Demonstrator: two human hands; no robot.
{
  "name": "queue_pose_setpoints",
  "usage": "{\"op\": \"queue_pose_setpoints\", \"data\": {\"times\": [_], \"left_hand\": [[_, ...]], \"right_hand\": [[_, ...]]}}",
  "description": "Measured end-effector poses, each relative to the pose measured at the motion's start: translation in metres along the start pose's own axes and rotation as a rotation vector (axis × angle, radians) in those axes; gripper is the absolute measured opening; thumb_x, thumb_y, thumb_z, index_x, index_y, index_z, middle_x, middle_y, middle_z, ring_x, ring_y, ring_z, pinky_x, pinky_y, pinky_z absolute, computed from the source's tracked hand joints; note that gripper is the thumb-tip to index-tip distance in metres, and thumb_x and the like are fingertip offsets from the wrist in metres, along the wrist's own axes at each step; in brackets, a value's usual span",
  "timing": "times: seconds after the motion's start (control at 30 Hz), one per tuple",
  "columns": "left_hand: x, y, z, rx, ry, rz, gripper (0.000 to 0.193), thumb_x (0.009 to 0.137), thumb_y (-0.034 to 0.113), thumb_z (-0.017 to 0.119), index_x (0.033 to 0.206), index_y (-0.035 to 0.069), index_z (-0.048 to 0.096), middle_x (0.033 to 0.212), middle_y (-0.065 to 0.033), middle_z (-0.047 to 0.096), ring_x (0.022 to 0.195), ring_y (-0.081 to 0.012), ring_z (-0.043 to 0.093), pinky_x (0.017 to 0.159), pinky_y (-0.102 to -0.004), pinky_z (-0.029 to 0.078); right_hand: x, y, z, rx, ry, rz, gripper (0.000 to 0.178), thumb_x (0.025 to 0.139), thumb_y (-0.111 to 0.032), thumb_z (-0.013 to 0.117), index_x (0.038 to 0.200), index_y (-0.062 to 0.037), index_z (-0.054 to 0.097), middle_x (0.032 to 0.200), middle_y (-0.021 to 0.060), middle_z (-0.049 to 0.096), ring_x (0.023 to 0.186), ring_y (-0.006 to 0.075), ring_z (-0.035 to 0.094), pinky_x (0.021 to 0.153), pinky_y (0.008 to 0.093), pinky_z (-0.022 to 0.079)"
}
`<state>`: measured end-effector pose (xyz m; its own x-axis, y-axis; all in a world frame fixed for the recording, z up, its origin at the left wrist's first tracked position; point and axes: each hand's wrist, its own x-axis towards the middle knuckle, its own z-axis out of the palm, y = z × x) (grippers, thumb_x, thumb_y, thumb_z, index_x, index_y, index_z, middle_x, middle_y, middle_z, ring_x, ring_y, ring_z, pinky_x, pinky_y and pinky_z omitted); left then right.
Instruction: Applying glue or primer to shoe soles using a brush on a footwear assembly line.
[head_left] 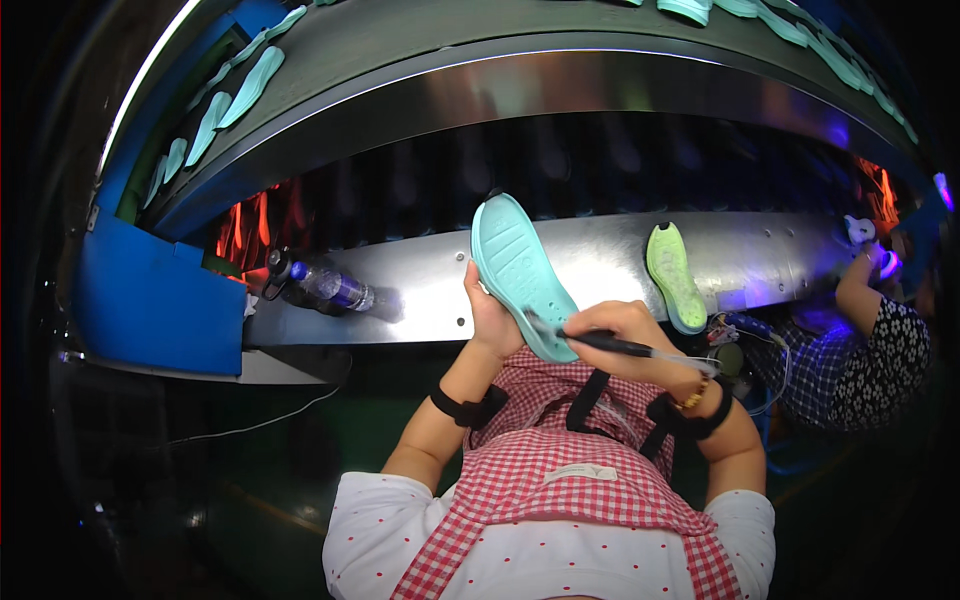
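A turquoise shoe sole (518,258) slants in front of me, its inner side facing up and a black tip at its far end. My left hand (490,315) is closed around its left edge, near the lower part. In my right hand (628,325) is a brush (615,344) with a black handle, gripped between thumb and fingers. The brush's head lies over the near end of the sole, and whether it touches is hard to tell. To the right, a yellow-green sole (675,278) with a turquoise end rests on the metal ledge.
Along the metal ledge (590,240) a plastic bottle (330,285) lies at the left. Behind it runs a conveyor belt (420,30) carrying several turquoise soles (252,88). Orange-glowing openings (262,222) flank the dark gap. At the right, another person's arm (857,285) reaches in.
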<state>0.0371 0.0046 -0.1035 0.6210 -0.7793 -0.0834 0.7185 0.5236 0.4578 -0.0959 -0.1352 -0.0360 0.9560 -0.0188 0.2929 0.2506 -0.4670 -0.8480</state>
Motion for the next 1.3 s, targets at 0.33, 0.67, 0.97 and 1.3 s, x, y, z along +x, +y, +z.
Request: {"op": "queue_pose_setpoints", "data": {"times": [0.33,0.67,0.97,1.3], "left_hand": [[-0.012,-0.008,0.055,-0.243,-0.102,-0.243,0.081,0.079,0.07,0.011,0.129,0.011,0.036,0.12,-0.0116,0.048,0.106,-0.0293,0.051,0.09,-0.044,0.041],[-0.004,0.007,0.056,0.145,-0.164,0.076,0.083,0.078,0.07,0.009,0.117,0.005,0.045,0.099,-0.0163,0.057,0.085,-0.0294,0.058,0.076,-0.0419,0.048],[0.012,0.026,0.074,0.069,-0.115,0.349,0.094,0.07,0.079,0.008,0.11,0.004,0.048,0.087,-0.017,0.058,0.076,-0.03,0.059,0.067,-0.0417,0.05],[0.009,0.037,0.081,0.141,-0.239,0.342,0.092,0.07,0.079,0.019,0.118,0.004,0.044,0.096,-0.0206,0.053,0.081,-0.0308,0.056,0.071,-0.0413,0.046]], "right_hand": [[0.024,-0.021,-0.024,0.338,0.153,0.145,0.018,0.074,-0.004,0.064,0.092,0.0011,0.063,0.08,0.0079,0.064,0.071,0.0091,0.059,0.062,0.0187,0.047],[0.01,-0.03,-0.036,0.296,-0.074,-0.143,0.02,0.07,0.004,0.064,0.09,0.0017,0.063,0.086,0.0126,0.064,0.082,0.0182,0.062,0.075,0.0273,0.049],[-0.001,-0.023,-0.042,0.202,-0.082,-0.293,0.019,0.068,0.004,0.066,0.086,0.0001,0.063,0.088,0.012,0.064,0.085,0.0229,0.062,0.077,0.0316,0.049],[-0.007,-0.008,-0.043,0.558,-0.021,-0.105,0.022,0.068,0.005,0.065,0.089,0.0015,0.063,0.095,0.0158,0.062,0.091,0.0234,0.06,0.082,0.0322,0.047]]}}
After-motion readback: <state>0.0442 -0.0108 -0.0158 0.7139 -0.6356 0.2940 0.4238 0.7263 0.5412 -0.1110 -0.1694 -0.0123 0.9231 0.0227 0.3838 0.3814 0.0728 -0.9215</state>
